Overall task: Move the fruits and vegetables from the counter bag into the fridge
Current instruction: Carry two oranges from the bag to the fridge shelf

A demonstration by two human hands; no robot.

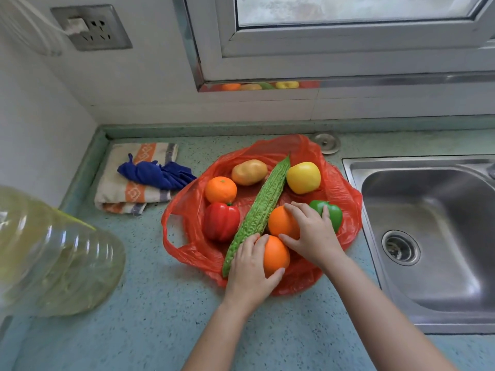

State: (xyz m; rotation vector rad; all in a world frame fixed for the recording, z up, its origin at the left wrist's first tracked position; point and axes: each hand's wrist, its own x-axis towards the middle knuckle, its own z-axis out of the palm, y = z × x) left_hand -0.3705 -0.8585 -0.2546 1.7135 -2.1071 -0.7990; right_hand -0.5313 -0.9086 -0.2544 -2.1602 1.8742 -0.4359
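A red plastic bag [345, 199] lies spread open on the counter with produce on it. My left hand [250, 269] grips the near orange [276, 254] at the bag's front. My right hand [312, 232] curls over a second orange [281, 223], its fingers also touching the green pepper [334, 214]. A long bitter gourd [263, 210] lies diagonally across the bag. To its left sit a red pepper [221, 220] and a mandarin [221, 189]. A potato [249, 172] and a yellow pepper [303, 177] lie at the back.
A steel sink [428, 236] is set into the counter right of the bag. A folded towel [126, 191] with a blue cloth [156, 174] on it lies at the back left. A large clear oil jug [51, 253] stands at the left. Wall and window are behind.
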